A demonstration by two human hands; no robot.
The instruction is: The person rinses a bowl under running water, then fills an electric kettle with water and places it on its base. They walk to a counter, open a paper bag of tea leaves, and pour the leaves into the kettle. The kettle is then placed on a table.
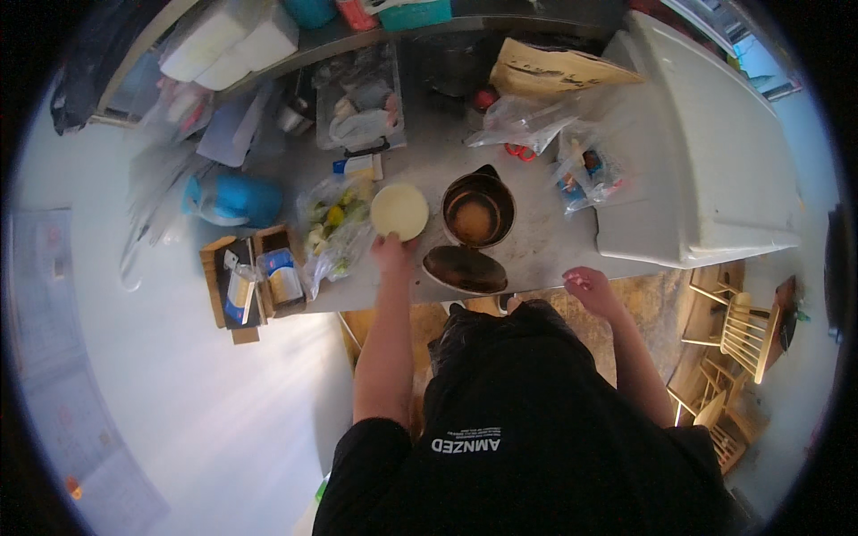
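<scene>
My left hand grips the near rim of a pale cream round dish at the middle of the counter. Just right of the dish stands a dark-stained pot, its inside browned. A round brown-and-black lid lies in front of the pot, near the counter's front edge. My right hand hovers at that edge, right of the lid, fingers loosely curled and holding nothing visible. Left of the dish lies a clear plastic bag of green and yellow vegetables.
Cardboard boxes with blue-and-white packs and a blue pitcher are at left. Behind are a clear plastic bin and red-handled scissors. A bag of small packets lies beside a large white container at right.
</scene>
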